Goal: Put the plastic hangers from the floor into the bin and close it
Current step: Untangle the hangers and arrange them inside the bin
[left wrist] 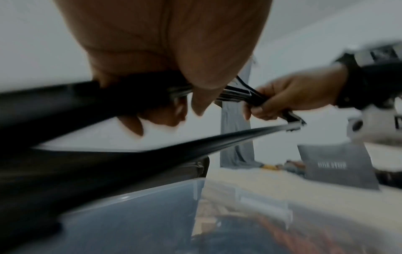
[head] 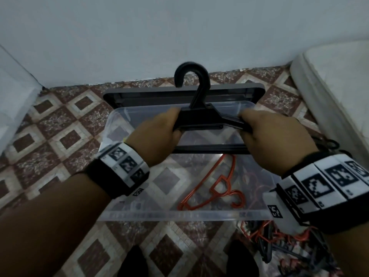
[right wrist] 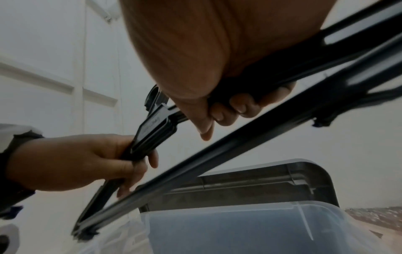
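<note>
Both hands hold a stack of black plastic hangers [head: 201, 118] above the clear plastic bin [head: 185, 215]. My left hand [head: 159, 132] grips the left shoulder of the stack, my right hand [head: 267, 132] the right shoulder. The hooks point up and away from me. In the left wrist view the left fingers [left wrist: 152, 110] curl round the black hangers [left wrist: 217, 142]. The right wrist view shows the right fingers [right wrist: 230, 108] wrapped round the black hangers [right wrist: 156, 134]. An orange hanger [head: 217, 188] lies inside the bin. The grey lid [head: 179, 92] stands open behind the bin.
More orange and black hangers [head: 279, 242] lie in a heap on the patterned tile floor [head: 50, 140] at the lower right. A white mattress [head: 339, 86] runs along the right, a white cloth-covered edge [head: 14, 92] along the left. A pale wall [head: 179, 37] rises behind the bin.
</note>
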{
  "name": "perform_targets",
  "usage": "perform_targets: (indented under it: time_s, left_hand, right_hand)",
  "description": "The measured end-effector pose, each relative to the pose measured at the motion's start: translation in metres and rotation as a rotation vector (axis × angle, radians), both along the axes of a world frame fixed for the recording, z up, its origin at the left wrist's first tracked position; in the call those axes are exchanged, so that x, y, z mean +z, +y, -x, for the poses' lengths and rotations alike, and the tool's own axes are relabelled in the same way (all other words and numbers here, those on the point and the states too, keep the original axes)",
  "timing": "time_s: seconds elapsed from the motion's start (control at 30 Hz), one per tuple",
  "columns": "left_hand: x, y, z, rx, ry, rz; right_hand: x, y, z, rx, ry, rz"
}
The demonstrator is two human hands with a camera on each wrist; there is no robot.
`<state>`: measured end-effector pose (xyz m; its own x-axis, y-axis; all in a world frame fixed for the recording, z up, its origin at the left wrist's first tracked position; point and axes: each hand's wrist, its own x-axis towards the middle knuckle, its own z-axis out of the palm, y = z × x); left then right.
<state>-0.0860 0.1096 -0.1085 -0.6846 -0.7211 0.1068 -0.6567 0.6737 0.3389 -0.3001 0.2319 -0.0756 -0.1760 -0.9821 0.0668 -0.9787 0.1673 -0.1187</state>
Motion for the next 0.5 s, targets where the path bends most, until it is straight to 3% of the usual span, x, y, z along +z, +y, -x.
perform_targets:
  time_s: [0.13,0.27,0.43,0.5]
  left_hand:
    - [-0.046,0.001,0.005,0.143,-0.28,0.055]
    - [-0.104,-0.016,0.002,0.205,-0.375,-0.176]
    - [-0.16,-0.056,-0.025,0.136,-0.696,-0.382]
    - [-0.172,-0.073,-0.031,0.149,-0.83,-0.404]
  right_hand:
    - [-0.012,0.002,-0.009,-0.023,0.012,-0.184]
    - [-0.017,0.005,-0.012,-0.094,0.028,-0.379]
    - [-0.009,0.01,-0.013,-0.085,-0.029,-0.38]
    - [-0.009,0.014,-0.016,-0.078,-0.027,-0.267]
